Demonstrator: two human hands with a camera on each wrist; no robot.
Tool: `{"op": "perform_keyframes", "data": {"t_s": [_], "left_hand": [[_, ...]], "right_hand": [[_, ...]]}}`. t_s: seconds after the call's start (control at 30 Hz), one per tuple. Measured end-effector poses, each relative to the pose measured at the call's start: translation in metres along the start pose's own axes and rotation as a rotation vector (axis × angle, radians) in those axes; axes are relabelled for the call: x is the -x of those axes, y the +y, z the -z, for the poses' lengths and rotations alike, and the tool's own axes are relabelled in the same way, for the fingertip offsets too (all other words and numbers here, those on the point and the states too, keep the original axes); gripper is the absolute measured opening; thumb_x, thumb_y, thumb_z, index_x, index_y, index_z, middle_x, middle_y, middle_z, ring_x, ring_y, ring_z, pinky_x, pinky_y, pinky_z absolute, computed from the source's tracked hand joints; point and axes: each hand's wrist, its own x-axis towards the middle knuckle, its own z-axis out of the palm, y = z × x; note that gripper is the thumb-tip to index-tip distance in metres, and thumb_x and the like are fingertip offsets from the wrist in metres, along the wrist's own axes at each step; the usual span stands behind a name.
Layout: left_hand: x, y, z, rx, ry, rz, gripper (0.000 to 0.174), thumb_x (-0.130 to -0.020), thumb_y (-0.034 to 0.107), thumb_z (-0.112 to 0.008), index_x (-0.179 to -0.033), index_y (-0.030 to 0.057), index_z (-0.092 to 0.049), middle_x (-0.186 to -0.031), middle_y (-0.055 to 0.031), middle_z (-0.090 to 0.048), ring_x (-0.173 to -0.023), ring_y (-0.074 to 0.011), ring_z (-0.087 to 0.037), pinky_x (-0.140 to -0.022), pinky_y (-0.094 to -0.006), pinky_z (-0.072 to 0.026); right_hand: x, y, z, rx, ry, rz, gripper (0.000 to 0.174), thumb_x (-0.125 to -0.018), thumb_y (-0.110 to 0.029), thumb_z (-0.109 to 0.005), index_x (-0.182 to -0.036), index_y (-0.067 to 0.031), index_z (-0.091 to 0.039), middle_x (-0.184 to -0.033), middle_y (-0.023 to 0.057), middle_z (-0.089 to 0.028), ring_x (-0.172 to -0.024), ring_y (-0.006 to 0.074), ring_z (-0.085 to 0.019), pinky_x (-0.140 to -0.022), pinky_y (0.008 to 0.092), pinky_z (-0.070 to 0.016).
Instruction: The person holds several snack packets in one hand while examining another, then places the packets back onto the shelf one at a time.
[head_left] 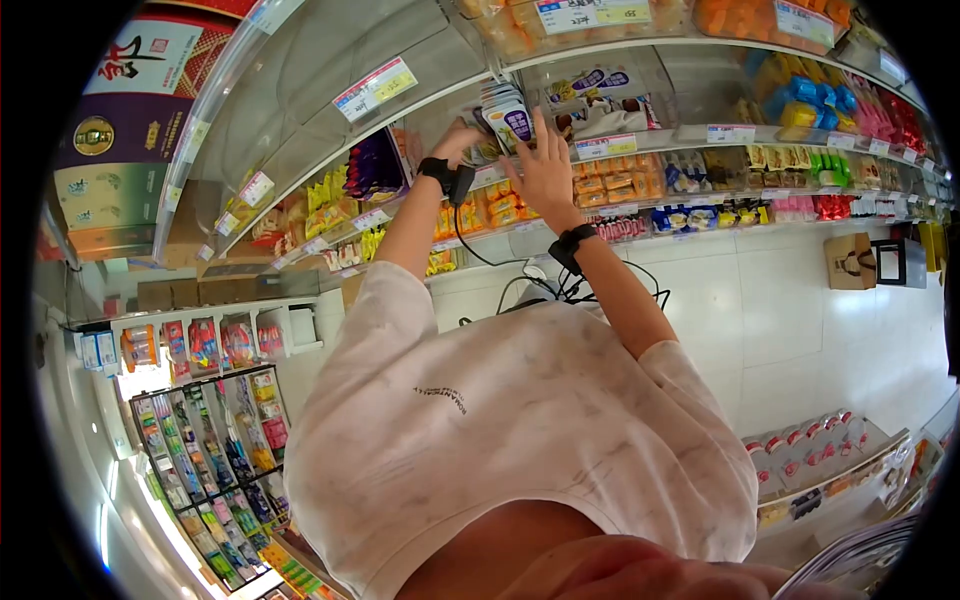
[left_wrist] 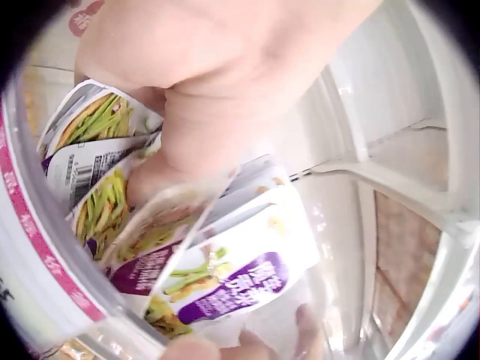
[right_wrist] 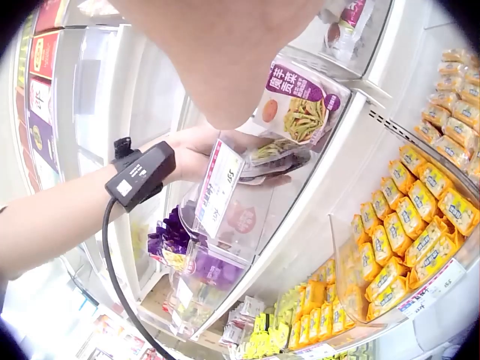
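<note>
Flat snack packets [head_left: 512, 122], white and purple with a picture of green strips, stand in a row in a clear shelf bin. My left hand [head_left: 455, 145] reaches into the bin from the left. Its fingers grip some of the packets [left_wrist: 105, 202], with one digit pushed down between them in the left wrist view. In the right wrist view, the left hand [right_wrist: 196, 154] has packets [right_wrist: 277, 156] between its digits. My right hand [head_left: 548, 178] is at the right side of the row, fingers extended along the front packet [right_wrist: 300, 109]. Its fingertips show at the bottom of the left wrist view.
A price-tag strip [head_left: 606, 147] runs along the bin's front edge. Beside it lies a bin with other packets [head_left: 610, 115]. Orange-wrapped snacks [head_left: 605, 180] fill the lower shelf. A black cable [right_wrist: 124, 285] hangs from the left wrist camera [right_wrist: 142, 174].
</note>
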Motion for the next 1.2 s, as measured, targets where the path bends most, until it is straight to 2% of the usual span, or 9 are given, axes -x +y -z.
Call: {"op": "perform_keyframes", "data": {"t_s": [0.1,0.13,0.2,0.37,0.63,0.73,0.83,0.97,1.2], "left_hand": [[-0.019,-0.042,0.024,0.035,0.235,-0.326,0.065,-0.077,0.009,-0.077,-0.133,-0.0042,-0.047,-0.113,-0.0146,-0.065,-0.096,-0.0200,-0.062,-0.080,-0.0338,-0.0514],[0.005,-0.018,0.020,0.195,0.230,-0.448,0.056,-0.079,0.004,-0.073,-0.130,-0.0033,-0.050,-0.112,-0.0120,-0.065,-0.094,-0.0189,-0.062,-0.080,-0.0344,-0.0517],[0.029,0.004,0.032,0.088,0.255,-0.377,0.052,-0.081,0.001,-0.072,-0.128,-0.0023,-0.051,-0.111,-0.0099,-0.065,-0.095,-0.0177,-0.063,-0.081,-0.0331,-0.0516],[0.126,0.069,0.017,0.380,0.271,-0.374,0.052,-0.088,0.001,-0.070,-0.135,-0.0005,-0.049,-0.118,-0.0072,-0.065,-0.104,-0.0163,-0.063,-0.090,-0.0312,-0.0501],[0.185,0.076,0.017,0.565,0.138,-0.290,0.055,-0.091,0.004,-0.071,-0.140,0.0025,-0.048,-0.126,-0.0051,-0.063,-0.116,-0.0149,-0.059,-0.099,-0.0300,-0.0461],[0.205,0.078,0.021,0.536,0.110,-0.318,0.054,-0.092,0.007,-0.071,-0.141,0.0028,-0.049,-0.128,-0.0052,-0.063,-0.118,-0.0141,-0.058,-0.101,-0.0295,-0.0442],[0.226,0.084,0.025,0.519,0.062,-0.308,0.052,-0.093,0.010,-0.071,-0.141,0.0025,-0.049,-0.129,-0.0050,-0.063,-0.118,-0.0134,-0.057,-0.103,-0.0286,-0.0419],[0.250,0.081,0.028,0.574,0.059,-0.344,0.050,-0.094,0.011,-0.070,-0.140,0.0024,-0.050,-0.128,-0.0035,-0.062,-0.117,-0.0118,-0.056,-0.103,-0.0276,-0.0404],[0.272,0.047,0.042,0.710,0.019,-0.317,0.060,-0.091,0.013,-0.076,-0.142,-0.0006,-0.047,-0.131,-0.0063,-0.061,-0.118,-0.0131,-0.057,-0.100,-0.0275,-0.0444]], "right_hand": [[0.002,0.001,-0.002,0.021,-0.006,-0.009,0.039,-0.096,-0.039,-0.062,-0.112,-0.0042,-0.070,-0.159,0.0224,-0.029,-0.125,0.0415,-0.047,-0.107,0.0496,-0.0379],[0.003,0.002,0.000,0.025,-0.015,-0.013,0.039,-0.096,-0.039,-0.062,-0.112,-0.0044,-0.070,-0.159,0.0224,-0.029,-0.125,0.0415,-0.047,-0.107,0.0496,-0.0376],[0.001,0.002,0.002,0.026,-0.030,-0.010,0.039,-0.096,-0.039,-0.062,-0.112,-0.0049,-0.069,-0.159,0.0225,-0.028,-0.126,0.0416,-0.047,-0.108,0.0496,-0.0371],[0.001,0.007,0.007,-0.020,-0.090,0.025,0.038,-0.095,-0.038,-0.064,-0.115,-0.0065,-0.068,-0.160,0.0231,-0.026,-0.128,0.0415,-0.046,-0.108,0.0498,-0.0364],[-0.013,0.009,0.032,-0.289,-0.066,0.040,0.041,-0.092,-0.028,-0.068,-0.127,-0.0074,-0.062,-0.151,0.0283,-0.037,-0.133,0.0484,-0.041,-0.107,0.0554,-0.0388],[-0.022,-0.006,0.059,-0.372,-0.137,0.031,0.047,-0.093,-0.029,-0.070,-0.132,-0.0043,-0.059,-0.141,0.0267,-0.050,-0.130,0.0434,-0.049,-0.104,0.0484,-0.0446],[-0.034,-0.046,0.095,-0.941,-0.531,-0.398,0.051,-0.095,-0.030,-0.070,-0.134,-0.0004,-0.055,-0.127,0.0182,-0.061,-0.111,0.0269,-0.063,-0.093,0.0367,-0.0502],[-0.026,-0.083,0.083,-0.839,-0.504,-0.280,0.051,-0.093,-0.024,-0.074,-0.133,0.0020,-0.057,-0.118,0.0098,-0.065,-0.100,0.0118,-0.061,-0.080,0.0291,-0.0521],[-0.010,-0.121,0.094,-1.037,-0.566,-0.578,0.036,-0.095,-0.021,-0.071,-0.121,0.0030,-0.065,-0.089,0.0010,-0.068,-0.073,0.0048,-0.061,-0.062,0.0210,-0.0486]]}}
